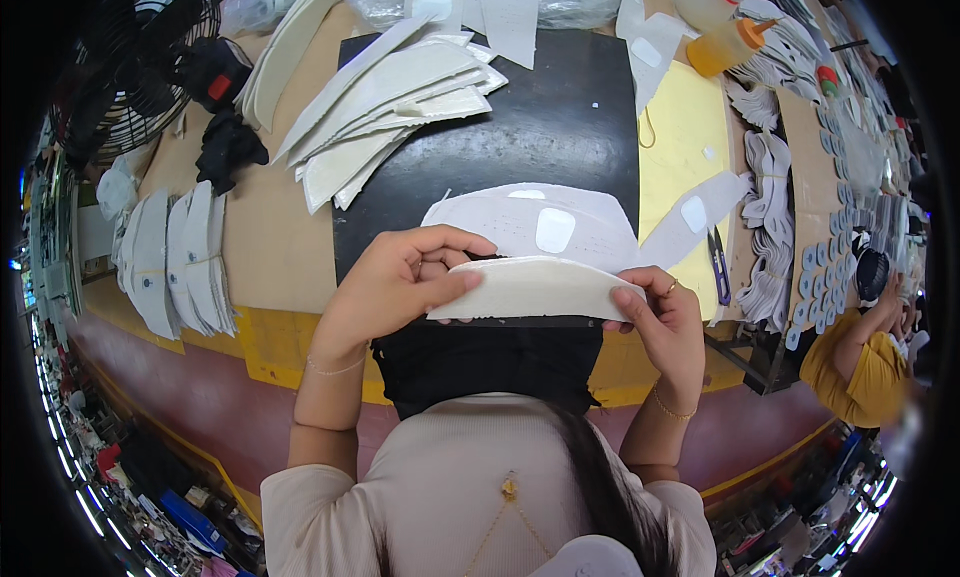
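Note:
My left hand (425, 272) pinches the left end of a cream curved fabric piece (540, 292), thumb on its near face. At the other end my right hand (655, 307) grips the same piece, thumb in front and fingers behind. The piece is held long side across, at the front edge of a black mat (560, 107). Just behind it lies a pale grey curved panel (480, 212) with a white rounded patch (556, 231) on it. A fanned pile of similar cream pieces (400, 97) rests at the mat's far left.
Bundled fabric pieces (175, 257) stand at the left, near a black fan (135, 67). To the right are a yellow sheet (685, 127), a squeeze bottle with orange contents (725, 47), thread snips (718, 262) and grey fabric stacks (768, 197). Another person's yellow sleeve (850, 367) shows at far right.

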Tool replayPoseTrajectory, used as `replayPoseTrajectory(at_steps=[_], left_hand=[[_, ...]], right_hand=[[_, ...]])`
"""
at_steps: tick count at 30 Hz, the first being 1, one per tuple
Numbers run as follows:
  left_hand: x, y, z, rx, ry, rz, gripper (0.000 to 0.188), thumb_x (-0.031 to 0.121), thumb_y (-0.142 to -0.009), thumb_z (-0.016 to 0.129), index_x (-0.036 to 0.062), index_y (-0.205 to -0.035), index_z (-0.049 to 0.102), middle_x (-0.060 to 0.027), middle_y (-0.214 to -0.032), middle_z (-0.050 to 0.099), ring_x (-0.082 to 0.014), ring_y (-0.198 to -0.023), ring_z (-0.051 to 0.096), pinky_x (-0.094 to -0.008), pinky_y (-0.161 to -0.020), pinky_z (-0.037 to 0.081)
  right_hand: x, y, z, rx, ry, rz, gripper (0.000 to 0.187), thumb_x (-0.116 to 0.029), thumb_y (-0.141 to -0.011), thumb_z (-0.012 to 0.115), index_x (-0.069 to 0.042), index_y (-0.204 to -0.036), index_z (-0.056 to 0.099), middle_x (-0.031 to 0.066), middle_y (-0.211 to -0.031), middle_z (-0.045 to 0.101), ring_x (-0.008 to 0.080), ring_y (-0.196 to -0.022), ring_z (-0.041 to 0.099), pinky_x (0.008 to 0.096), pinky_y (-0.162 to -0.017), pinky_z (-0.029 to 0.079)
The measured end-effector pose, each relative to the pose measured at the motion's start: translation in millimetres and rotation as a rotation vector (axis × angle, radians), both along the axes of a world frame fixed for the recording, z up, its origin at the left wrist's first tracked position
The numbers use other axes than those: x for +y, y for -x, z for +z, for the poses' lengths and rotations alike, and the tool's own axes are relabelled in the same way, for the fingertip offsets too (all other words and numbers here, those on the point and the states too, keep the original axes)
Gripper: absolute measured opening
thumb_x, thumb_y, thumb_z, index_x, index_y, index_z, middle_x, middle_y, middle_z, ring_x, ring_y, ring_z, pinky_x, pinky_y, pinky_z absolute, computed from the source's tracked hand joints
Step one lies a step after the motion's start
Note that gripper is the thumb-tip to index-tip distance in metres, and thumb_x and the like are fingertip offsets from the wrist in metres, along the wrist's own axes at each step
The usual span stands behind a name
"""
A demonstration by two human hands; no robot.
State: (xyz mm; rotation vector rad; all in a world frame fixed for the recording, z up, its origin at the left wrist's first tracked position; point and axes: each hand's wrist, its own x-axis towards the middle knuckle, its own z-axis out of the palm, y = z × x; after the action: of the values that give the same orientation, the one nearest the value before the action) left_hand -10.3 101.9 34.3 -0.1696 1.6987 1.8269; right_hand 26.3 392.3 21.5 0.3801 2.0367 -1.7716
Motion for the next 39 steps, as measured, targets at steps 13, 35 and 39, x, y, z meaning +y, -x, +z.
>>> replayPoseTrajectory(at_steps=[13, 35, 39], left_hand=[[10, 20, -21, 0.151, 0.319, 0.126, 0.019, 0.015, -0.089, 0.073, -0.0028, -0.092, 0.067, -0.003, -0.072, 0.065, -0.0061, -0.059, 0.061, -0.0184, -0.052, 0.046], [9, 31, -25, 0.109, 0.394, 0.065, 0.019, 0.016, -0.091, 0.071, -0.0011, -0.088, 0.064, -0.0006, -0.065, 0.061, -0.0045, -0.049, 0.057, -0.017, -0.043, 0.042], [9, 31, -25, 0.108, 0.377, 0.078, 0.019, 0.016, -0.091, 0.072, -0.0011, -0.088, 0.063, -0.001, -0.065, 0.061, -0.0052, -0.049, 0.058, -0.0174, -0.043, 0.042]], right_hand=[[-7, 15, -17, 0.113, -0.12, -0.255, 0.02, -0.014, -0.092, 0.072, 0.005, -0.098, 0.068, 0.0036, -0.073, 0.067, 0.0062, -0.058, 0.06, 0.0186, -0.054, 0.047], [-13, 26, -16, 0.088, -0.276, -0.227, 0.019, -0.013, -0.089, 0.074, 0.005, -0.093, 0.069, 0.0011, -0.069, 0.064, 0.0027, -0.053, 0.051, 0.0183, -0.049, 0.043], [-15, 26, -14, 0.097, -0.303, -0.219, 0.019, -0.014, -0.089, 0.074, 0.004, -0.092, 0.069, 0.0005, -0.068, 0.063, 0.0026, -0.052, 0.05, 0.0185, -0.048, 0.042]])
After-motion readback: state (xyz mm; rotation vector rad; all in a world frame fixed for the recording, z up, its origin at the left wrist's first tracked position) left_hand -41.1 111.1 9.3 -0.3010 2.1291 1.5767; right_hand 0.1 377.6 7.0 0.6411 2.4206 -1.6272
